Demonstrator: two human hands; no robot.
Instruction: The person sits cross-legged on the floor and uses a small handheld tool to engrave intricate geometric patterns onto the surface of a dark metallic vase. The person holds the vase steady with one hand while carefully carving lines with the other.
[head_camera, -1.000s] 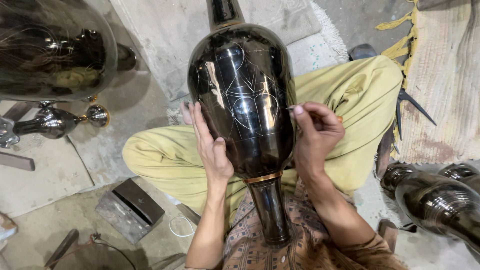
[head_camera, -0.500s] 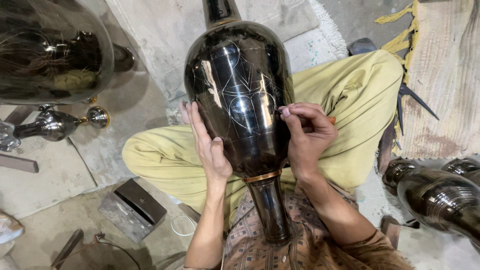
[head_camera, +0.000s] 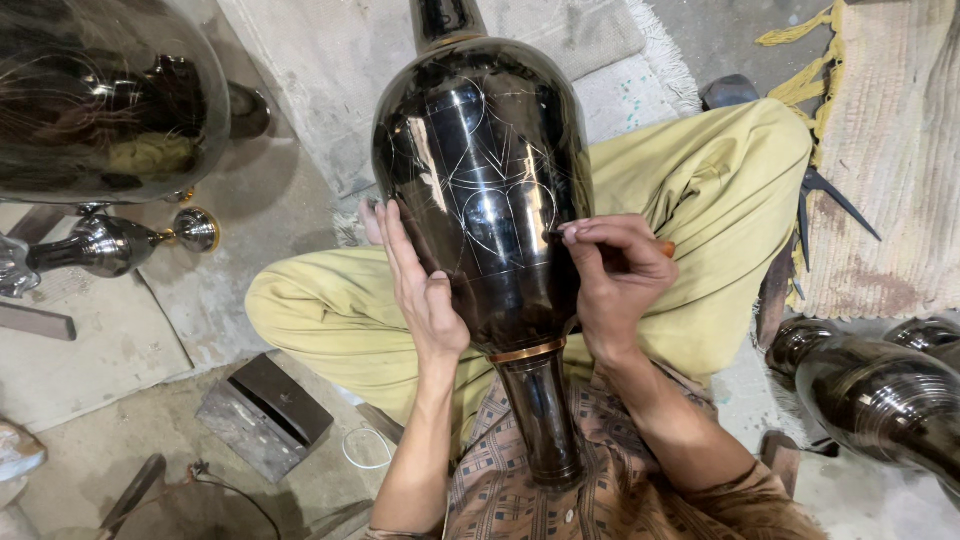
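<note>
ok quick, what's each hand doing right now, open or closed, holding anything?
Left hand: open, flat against the large dark engraved metal vase.
Right hand: closed on a thin orange-ended engraving tool, tip at the vase.

Glossy dark metal vase (head_camera: 480, 190), matt cloth trousers (head_camera: 700, 190)

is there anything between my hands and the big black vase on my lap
Nothing visible. The left hand lies flat against the glossy black metal vase, and the right hand presses a thin orange-ended engraving tool against its scratched side.
</note>
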